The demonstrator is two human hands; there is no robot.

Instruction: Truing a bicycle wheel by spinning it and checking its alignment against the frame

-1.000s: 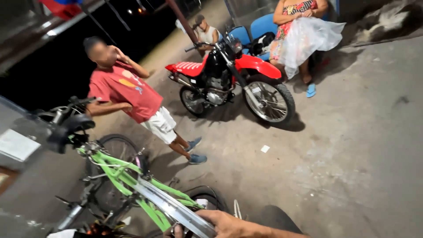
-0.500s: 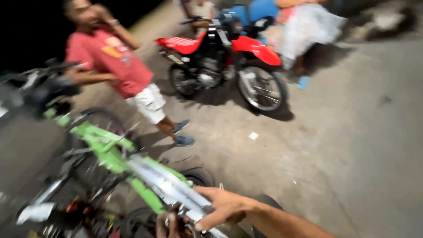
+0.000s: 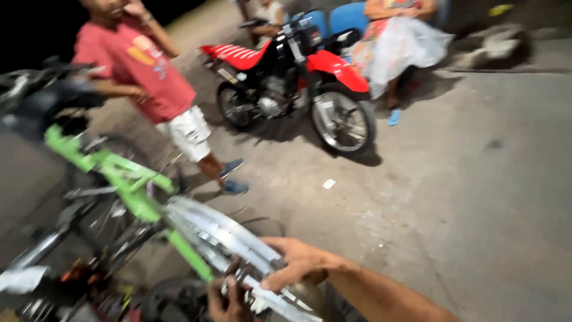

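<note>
The right hand [image 3: 301, 262] is gripping the stiff, light silver wheel rim [image 3: 226, 238] of the green bicycle [image 3: 128, 185], fingers curled over its edge, while the left hand [image 3: 229, 298] is pinching something small beneath it.

- A red and black motorcycle [image 3: 286, 83] stands on the concrete ground [image 3: 476, 197] near its far edge.
- A person in a red shirt and white shorts [image 3: 155, 83] stands left of it.
- Someone sits on a blue chair [image 3: 348, 16] behind the motorcycle.
- A small white scrap [image 3: 329, 184] lies mid-ground.
</note>
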